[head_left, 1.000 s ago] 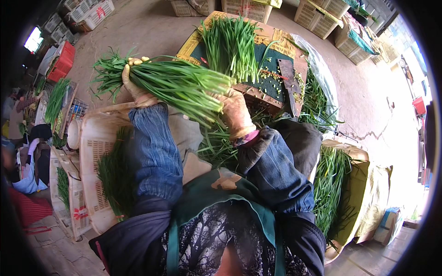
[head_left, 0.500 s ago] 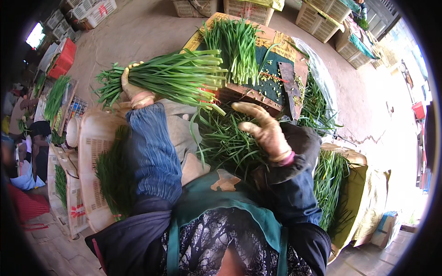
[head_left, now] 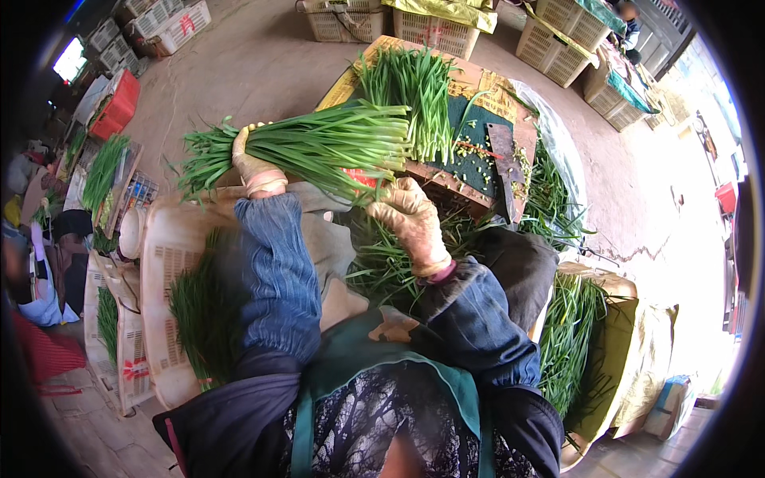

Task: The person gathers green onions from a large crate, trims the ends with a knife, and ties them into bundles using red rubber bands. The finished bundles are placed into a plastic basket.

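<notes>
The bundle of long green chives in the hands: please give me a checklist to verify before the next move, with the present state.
1. Left hand closed around the bundle of long green chives: ok.
2. Right hand at the bundle's cut ends: ok; firm grip: cannot tell.
3. Stalk ends aligned: cannot tell.
4. Dark flat cleaver apart from both hands: ok.
5. Wooden cutting board free of clutter: not ok, another chive bunch lies there.
</notes>
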Demonstrator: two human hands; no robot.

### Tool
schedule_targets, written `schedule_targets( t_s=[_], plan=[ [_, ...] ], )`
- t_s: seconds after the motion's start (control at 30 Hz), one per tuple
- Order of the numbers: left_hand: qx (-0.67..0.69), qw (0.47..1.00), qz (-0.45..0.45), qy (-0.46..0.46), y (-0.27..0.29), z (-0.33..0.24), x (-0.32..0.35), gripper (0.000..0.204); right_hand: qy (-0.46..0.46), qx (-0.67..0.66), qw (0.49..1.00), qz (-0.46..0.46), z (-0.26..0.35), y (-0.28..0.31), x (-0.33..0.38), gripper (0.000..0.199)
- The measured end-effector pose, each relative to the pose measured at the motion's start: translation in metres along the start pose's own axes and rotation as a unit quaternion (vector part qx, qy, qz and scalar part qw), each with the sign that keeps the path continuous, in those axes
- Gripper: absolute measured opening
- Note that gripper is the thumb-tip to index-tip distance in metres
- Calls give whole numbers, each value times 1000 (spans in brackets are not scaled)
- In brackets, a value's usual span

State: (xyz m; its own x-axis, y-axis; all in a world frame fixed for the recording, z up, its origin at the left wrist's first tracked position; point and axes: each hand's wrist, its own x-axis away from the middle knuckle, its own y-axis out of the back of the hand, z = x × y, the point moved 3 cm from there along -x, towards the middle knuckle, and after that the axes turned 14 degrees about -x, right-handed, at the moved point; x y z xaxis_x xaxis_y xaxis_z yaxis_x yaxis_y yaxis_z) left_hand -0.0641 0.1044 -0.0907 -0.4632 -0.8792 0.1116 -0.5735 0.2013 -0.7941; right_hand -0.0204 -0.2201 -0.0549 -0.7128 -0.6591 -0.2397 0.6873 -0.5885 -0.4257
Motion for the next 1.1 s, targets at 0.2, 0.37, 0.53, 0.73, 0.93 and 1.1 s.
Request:
schedule_targets(
  t_s=[0.2, 0.37, 0.53, 0.73, 0.93, 1.1],
  plan=[
    [0, 996, 81, 30, -14, 10, 17, 8, -61, -13, 995, 75, -6, 28, 30, 18],
    [-20, 999, -31, -10, 1, -9, 0, 12, -206, 55, 934, 288, 16, 90, 75, 17],
    [23, 999, -31, -27, 15, -19, -12, 12, -115, 542, 788, 268, 0, 122, 93, 46],
    [17, 1000, -7, -9, -1, -12, 7, 11, -160, -126, 979, 19, 10, -10, 28, 44],
    [20, 999, 45, -1, 4, -6, -4, 11, -185, -177, 965, 47, -9, -14, 17, 23],
    [49, 998, 49, 11, -2, -7, 5, 14, -340, -69, 907, 238, 2, 52, 65, 29]
  ],
)
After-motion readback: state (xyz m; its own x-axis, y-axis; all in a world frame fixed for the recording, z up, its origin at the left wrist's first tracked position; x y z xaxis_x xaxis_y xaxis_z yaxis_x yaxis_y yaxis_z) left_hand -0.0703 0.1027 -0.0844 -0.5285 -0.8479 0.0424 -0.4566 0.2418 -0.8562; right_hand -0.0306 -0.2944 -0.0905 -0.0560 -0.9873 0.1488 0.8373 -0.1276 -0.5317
